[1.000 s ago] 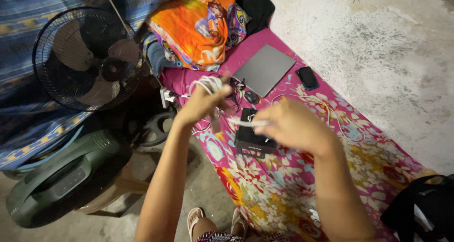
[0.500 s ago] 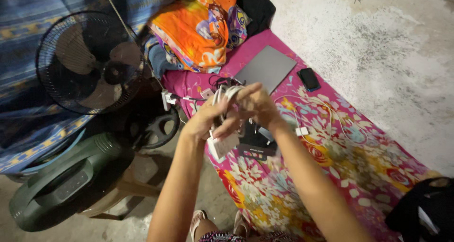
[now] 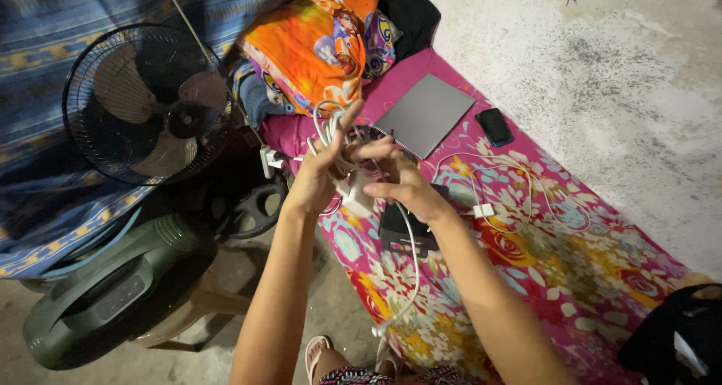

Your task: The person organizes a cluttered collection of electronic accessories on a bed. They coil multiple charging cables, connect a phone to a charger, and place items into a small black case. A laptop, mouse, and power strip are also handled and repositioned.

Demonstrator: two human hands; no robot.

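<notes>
Right now my left hand grips a coiled white charger cable above the floral mattress, fingers closed around the loops so they stay bundled, while my right hand pinches its loose end, which dangles down.

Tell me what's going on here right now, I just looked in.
A person stands over a mattress with a pink flowered sheet. The left hand holds a white cable coiled in loops around its fingers, with a white charger block at the bundle. The right hand grips the loose end, which hangs toward the floor. On the sheet lie a closed grey laptop, a black phone, a black box and another white cable. A fan stands at left.
</notes>
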